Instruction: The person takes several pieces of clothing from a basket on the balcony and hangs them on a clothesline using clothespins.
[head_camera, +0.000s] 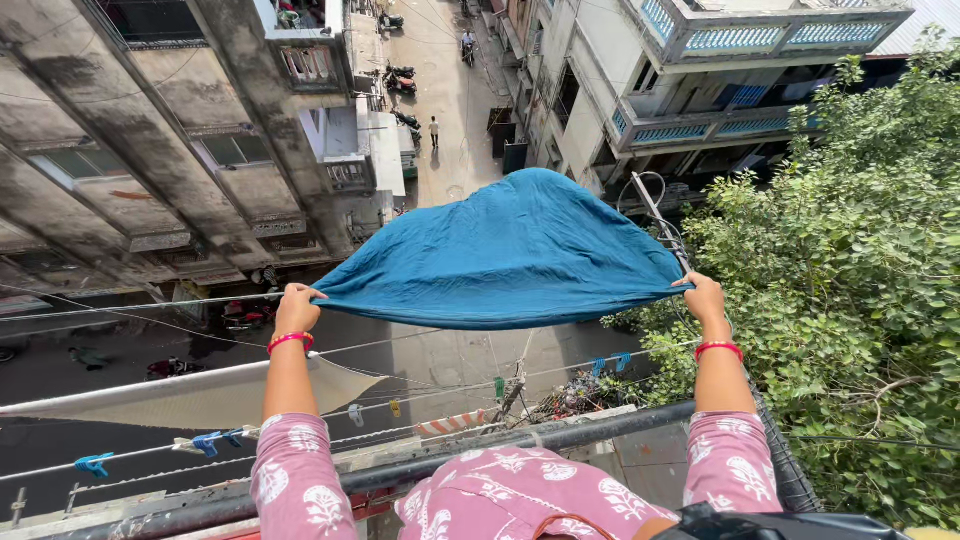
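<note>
High over a narrow street, I watch both arms reach out past the balcony railing (560, 435) with a blue cloth (505, 255) stretched between them. The left hand (296, 308) has its grip pinched shut on the cloth's left corner; the right hand (706, 297) is closed the same way on the right corner. Each wrist wears a red bangle, and pink flowered sleeves cover the upper arms.

The cloth runs its long way from side to side, hand to hand, and billows up and away from me in a dome — its near edge drawn taut between the two grips, its far edge lifted in the air. Both hands stand level and about equally far out, so neither is nearer to it than the other.

Below the hands, thin washing lines (150, 455) cross from left to right, parallel to the cloth's long edge — a blue clothes peg (93, 464) clipped on one. A leafy tree (860, 280) fills the right side.
</note>
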